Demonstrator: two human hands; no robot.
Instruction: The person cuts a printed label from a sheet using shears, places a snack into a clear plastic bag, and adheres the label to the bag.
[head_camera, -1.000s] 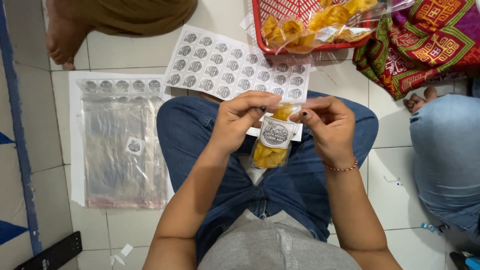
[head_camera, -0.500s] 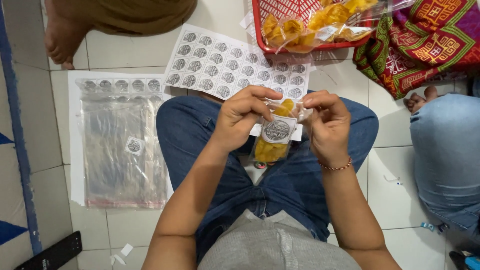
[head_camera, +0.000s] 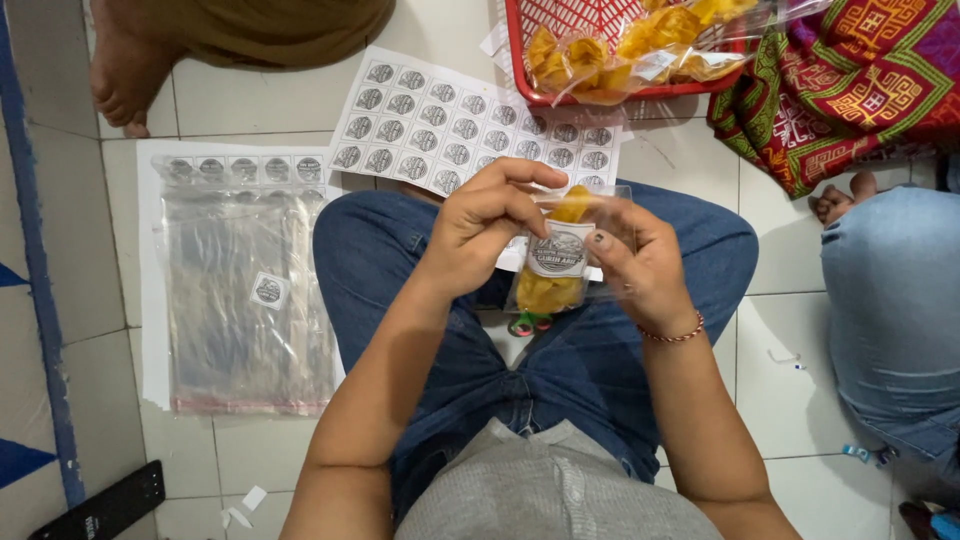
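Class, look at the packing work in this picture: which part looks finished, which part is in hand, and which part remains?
Done: filled snack bags lie in the red basket. In hand: the left hand and right hand both grip a small clear bag of yellow chips, already labelled. Left: a stack of empty clear bags on the floor and a sticker sheet with many unused labels.

Your left hand (head_camera: 478, 232) pinches the top of a small clear bag of yellow chips (head_camera: 553, 270), and your right hand (head_camera: 632, 262) cradles it from the side, thumb on its round label. You hold it above your lap. A sticker sheet (head_camera: 450, 130) lies just beyond your knees, a stack of empty clear bags (head_camera: 240, 300) to your left, a red basket (head_camera: 520, 60) ahead.
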